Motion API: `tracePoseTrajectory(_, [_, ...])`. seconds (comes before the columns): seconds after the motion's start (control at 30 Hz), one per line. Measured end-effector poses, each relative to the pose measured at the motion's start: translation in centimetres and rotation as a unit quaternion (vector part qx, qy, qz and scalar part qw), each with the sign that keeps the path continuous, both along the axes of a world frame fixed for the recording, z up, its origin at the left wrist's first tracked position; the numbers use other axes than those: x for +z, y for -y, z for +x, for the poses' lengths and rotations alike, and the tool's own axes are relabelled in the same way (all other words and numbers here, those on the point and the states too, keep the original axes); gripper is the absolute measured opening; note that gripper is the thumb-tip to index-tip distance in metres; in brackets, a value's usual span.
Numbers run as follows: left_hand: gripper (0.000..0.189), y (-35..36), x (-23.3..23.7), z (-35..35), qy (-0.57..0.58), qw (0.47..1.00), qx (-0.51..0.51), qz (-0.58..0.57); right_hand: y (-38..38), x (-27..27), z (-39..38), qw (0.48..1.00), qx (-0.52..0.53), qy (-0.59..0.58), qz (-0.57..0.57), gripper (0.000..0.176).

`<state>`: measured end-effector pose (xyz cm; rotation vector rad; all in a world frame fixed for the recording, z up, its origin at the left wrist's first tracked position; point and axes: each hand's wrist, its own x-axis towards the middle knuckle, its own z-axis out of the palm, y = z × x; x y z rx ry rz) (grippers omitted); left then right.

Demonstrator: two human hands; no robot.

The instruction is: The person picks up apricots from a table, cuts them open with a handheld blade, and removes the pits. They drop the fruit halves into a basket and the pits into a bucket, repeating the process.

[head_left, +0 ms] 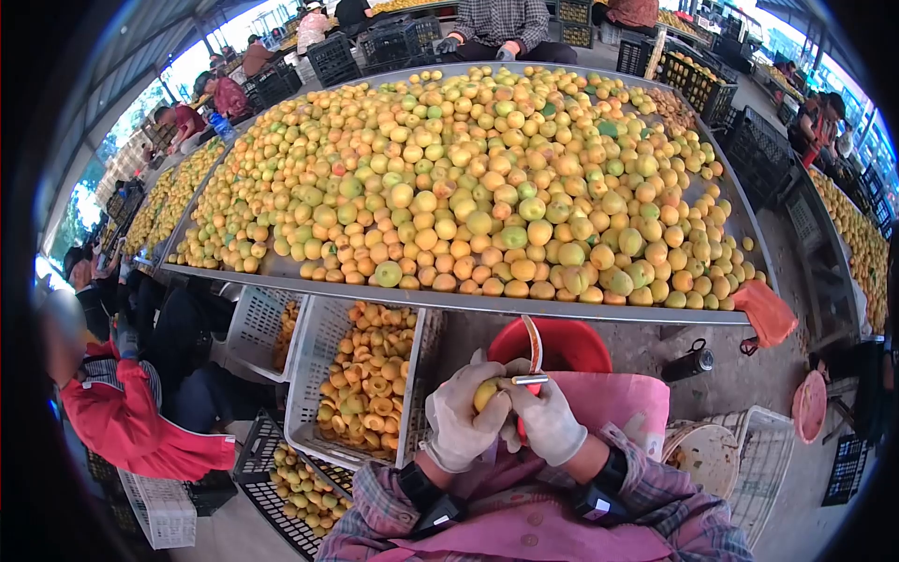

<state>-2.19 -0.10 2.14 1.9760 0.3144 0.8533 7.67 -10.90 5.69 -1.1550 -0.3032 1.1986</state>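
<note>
Wearing a pale glove, my left hand (461, 417) is closed around a yellow fruit (486, 393), whose top shows between the fingers. Right beside it, my right hand (549, 423), also gloved, grips a tool with a red handle and a curved metal blade (536, 347). The two hands meet at the fruit, above a pink apron (609, 403). Behind them stands a red basin (582, 347), partly hidden by the hands and blade.
A metal-edged table (468, 302) heaped with yellow-orange fruit spans the front. To the left stand a white crate (304, 412) of halved fruit and a black crate (267, 496). A co-worker in red (140, 417) sits at left. A dark bottle (688, 363) is at right.
</note>
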Motion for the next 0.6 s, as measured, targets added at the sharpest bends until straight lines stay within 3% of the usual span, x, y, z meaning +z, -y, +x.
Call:
tracePoseTrajectory(0.07, [0.028, 0.5, -0.9, -0.1, -0.020, 0.992, -0.021, -0.125, 0.0, -0.2, -0.1, 1.000, -0.016, 0.000, 0.019, 0.022])
tracePoseTrajectory(0.2, [0.029, 1.6, 0.2, 0.1, 0.004, 0.978, -0.029, -0.207, 0.0, -0.8, -0.3, 1.000, -0.018, -0.002, 0.012, 0.022])
tracePoseTrajectory(0.27, [0.021, 2.2, 2.2, 0.1, -0.030, 0.930, 0.001, -0.366, -0.1, -1.1, -0.4, 0.999, -0.039, -0.009, 0.019, 0.023])
tracePoseTrajectory(0.5, [0.023, 2.2, 1.3, 1.2, 0.008, 0.966, 0.075, -0.248, -0.2, -1.5, -0.5, 0.999, -0.036, -0.008, 0.010, 0.024])
tracePoseTrajectory(0.6, [0.031, 0.9, 0.6, 1.2, -0.061, 0.978, 0.121, -0.156, -0.4, -1.4, -0.4, 0.997, -0.030, 0.021, 0.061, 0.030])
